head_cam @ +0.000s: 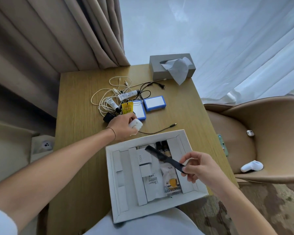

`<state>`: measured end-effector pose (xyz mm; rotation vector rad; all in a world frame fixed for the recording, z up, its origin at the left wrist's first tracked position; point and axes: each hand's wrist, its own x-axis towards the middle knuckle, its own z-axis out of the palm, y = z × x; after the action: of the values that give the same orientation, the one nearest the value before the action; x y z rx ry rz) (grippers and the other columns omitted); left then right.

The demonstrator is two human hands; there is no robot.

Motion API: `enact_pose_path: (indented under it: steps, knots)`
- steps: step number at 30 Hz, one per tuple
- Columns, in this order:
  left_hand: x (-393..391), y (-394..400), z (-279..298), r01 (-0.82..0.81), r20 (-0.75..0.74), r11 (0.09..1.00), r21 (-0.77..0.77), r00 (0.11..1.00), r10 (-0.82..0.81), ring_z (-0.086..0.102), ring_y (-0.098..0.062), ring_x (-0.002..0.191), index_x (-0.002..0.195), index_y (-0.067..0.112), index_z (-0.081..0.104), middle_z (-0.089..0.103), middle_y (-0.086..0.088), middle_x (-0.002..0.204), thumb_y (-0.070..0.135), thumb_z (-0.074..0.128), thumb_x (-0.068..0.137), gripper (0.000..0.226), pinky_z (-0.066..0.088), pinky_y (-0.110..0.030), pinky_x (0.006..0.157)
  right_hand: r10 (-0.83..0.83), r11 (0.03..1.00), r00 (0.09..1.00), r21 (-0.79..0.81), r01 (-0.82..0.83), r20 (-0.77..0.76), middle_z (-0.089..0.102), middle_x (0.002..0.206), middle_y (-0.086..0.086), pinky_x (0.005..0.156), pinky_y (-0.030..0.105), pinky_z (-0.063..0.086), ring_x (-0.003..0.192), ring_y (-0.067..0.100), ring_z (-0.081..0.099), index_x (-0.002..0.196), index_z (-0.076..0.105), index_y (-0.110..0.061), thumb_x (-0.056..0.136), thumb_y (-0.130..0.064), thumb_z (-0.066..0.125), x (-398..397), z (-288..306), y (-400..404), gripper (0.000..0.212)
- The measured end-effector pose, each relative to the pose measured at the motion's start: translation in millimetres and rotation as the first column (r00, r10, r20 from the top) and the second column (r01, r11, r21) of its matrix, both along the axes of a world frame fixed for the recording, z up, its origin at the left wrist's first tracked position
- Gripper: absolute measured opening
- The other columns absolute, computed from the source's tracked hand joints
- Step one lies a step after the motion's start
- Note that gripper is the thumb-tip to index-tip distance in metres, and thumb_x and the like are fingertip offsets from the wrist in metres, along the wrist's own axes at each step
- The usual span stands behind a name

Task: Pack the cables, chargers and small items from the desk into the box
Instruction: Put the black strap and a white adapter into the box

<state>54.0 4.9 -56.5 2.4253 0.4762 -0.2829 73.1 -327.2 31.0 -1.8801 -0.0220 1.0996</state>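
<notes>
The white box (pixel 185 146) lies open at the desk's near edge, holding white packets, a sachet with a cup picture (pixel 171 180) and two brown sticks. Over it my right hand (pixel 199 166) pinches the end of a black comb (pixel 163 156). My left hand (pixel 121 127) reaches to the desk's middle and grips a small white charger (pixel 136 124). Beyond it lie tangled white cables (pixel 102 99), a black cable (pixel 157 130), a black adapter (pixel 108 117), two white tubes (pixel 128 94), a yellow sachet (pixel 127 107) and two blue-edged white boxes (pixel 154 103).
A grey tissue box (pixel 161 64) stands at the desk's far right corner. Brown curtains hang at the left, sheer white ones at the right. A tan chair (pixel 261 133) beside the desk carries a white sock (pixel 252 166) and an earbud case (pixel 249 132).
</notes>
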Motion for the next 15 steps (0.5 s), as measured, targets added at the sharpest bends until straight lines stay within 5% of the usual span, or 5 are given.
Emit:
enact_pose_path:
  steps: [7, 15]
  knots:
    - [-11, -9, 32, -0.145, 0.184, 0.981, -0.133, 0.969, 0.168, 0.067, -0.018, 0.081, 0.113, 0.037, 0.061, 0.068, 0.003, 0.095, 0.039, 0.07, 0.074, 0.039, 0.06, -0.038, 0.069, 0.018, 0.988, 0.969, -0.152, 0.02, 0.246, 0.073, 0.065, 0.01, 0.056, 0.037, 0.059, 0.057, 0.029, 0.07, 0.081, 0.069, -0.009, 0.087, 0.008, 0.063, -27, -23, -1, 0.018]
    - [-26, -33, 62, -0.229, 0.285, 0.924, -0.308, 0.904, 0.319, 0.07, -0.02, 0.086, 0.115, 0.023, 0.059, 0.068, -0.003, 0.1, 0.027, 0.074, 0.082, 0.036, 0.062, -0.048, 0.068, 0.105, 0.968, 0.934, -0.25, -0.018, 0.341, 0.073, 0.072, 0.001, 0.053, 0.035, 0.062, 0.052, 0.01, 0.07, 0.086, 0.065, -0.024, 0.087, -0.006, 0.071, -44, -63, 16, 0.019]
